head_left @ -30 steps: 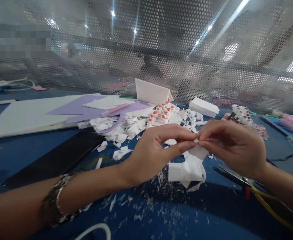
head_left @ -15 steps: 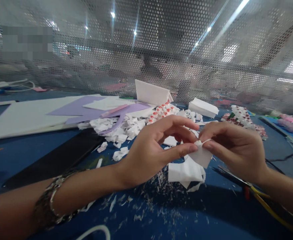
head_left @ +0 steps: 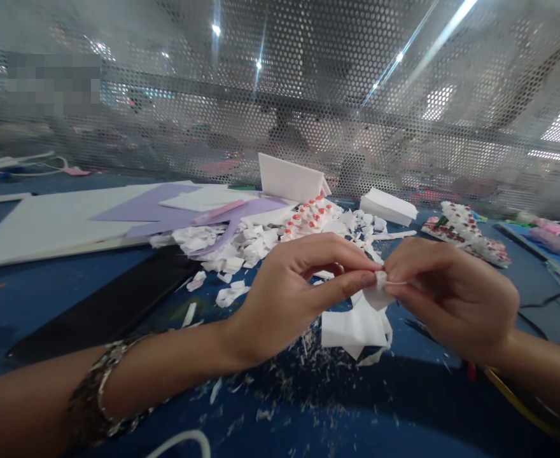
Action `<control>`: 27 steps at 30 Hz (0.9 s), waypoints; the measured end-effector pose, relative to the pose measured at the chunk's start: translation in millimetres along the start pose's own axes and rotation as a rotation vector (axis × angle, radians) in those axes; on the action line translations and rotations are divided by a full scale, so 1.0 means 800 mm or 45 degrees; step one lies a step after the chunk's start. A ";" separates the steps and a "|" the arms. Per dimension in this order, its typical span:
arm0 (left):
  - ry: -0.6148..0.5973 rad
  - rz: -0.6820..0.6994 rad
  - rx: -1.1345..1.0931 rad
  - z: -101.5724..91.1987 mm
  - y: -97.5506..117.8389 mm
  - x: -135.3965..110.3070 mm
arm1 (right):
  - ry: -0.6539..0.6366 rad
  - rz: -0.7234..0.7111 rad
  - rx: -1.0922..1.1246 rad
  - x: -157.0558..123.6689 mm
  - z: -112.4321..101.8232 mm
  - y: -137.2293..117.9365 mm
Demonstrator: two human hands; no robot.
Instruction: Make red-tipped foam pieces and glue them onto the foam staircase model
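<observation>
Head: pinched paper (head_left: 378, 296), perhaps trayed pompoms (head_left: 553, 239)

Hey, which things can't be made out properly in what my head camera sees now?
Head view:
- Gripped part of the small white paper piece: hidden by the left hand and right hand.
- What the thin curved yellow piece joins: covered by the right forearm.
- Rest of the white curved cable: cut off by the bottom edge.
- Shapes behind the perforated grey metal screen: veiled and blurred.

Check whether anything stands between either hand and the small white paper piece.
Nothing visible does: the left hand and right hand both touch the small white paper piece. The larger white paper lies on the blue table, not between them.
</observation>
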State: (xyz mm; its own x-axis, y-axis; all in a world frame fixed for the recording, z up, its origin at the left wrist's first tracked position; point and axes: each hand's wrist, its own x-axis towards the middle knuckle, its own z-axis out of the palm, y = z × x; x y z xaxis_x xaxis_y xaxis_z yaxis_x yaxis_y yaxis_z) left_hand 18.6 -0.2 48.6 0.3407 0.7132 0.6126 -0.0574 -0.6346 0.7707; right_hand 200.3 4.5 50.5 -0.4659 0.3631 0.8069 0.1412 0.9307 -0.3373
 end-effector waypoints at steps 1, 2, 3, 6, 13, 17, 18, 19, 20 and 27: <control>0.000 -0.007 -0.002 0.000 0.000 -0.001 | -0.011 -0.017 -0.020 0.000 -0.001 0.000; 0.000 -0.014 -0.004 0.000 0.001 -0.001 | -0.022 -0.031 -0.041 0.001 -0.002 0.000; 0.000 -0.017 -0.011 0.001 0.001 -0.002 | -0.025 -0.041 -0.059 0.001 -0.002 0.000; -0.025 -0.009 -0.063 0.002 0.000 -0.003 | -0.021 -0.055 -0.075 0.001 -0.004 -0.001; -0.046 -0.173 -0.236 0.004 -0.003 -0.003 | 0.015 0.073 0.034 -0.002 -0.001 0.005; -0.067 -0.270 -0.323 0.003 -0.002 0.000 | 0.007 0.143 0.122 -0.002 0.000 0.003; -0.088 -0.296 -0.364 0.003 -0.001 0.001 | -0.012 0.158 0.150 -0.001 0.000 0.002; -0.113 -0.322 -0.407 0.002 -0.001 0.002 | -0.036 0.175 0.173 0.000 -0.001 0.001; -0.131 -0.350 -0.445 0.002 -0.001 0.003 | -0.055 0.192 0.186 0.001 -0.001 -0.001; -0.126 -0.518 -0.383 -0.004 -0.010 0.009 | -0.272 -0.089 -0.127 0.014 -0.016 -0.007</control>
State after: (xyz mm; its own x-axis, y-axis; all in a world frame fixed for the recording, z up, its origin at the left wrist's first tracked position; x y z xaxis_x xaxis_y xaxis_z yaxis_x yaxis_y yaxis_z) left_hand 18.6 11.3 47.2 0.4778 0.8438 0.2445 -0.1642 -0.1877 0.9684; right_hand 205.6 4.0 67.6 -0.6503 0.2901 0.7021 0.1825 0.9568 -0.2263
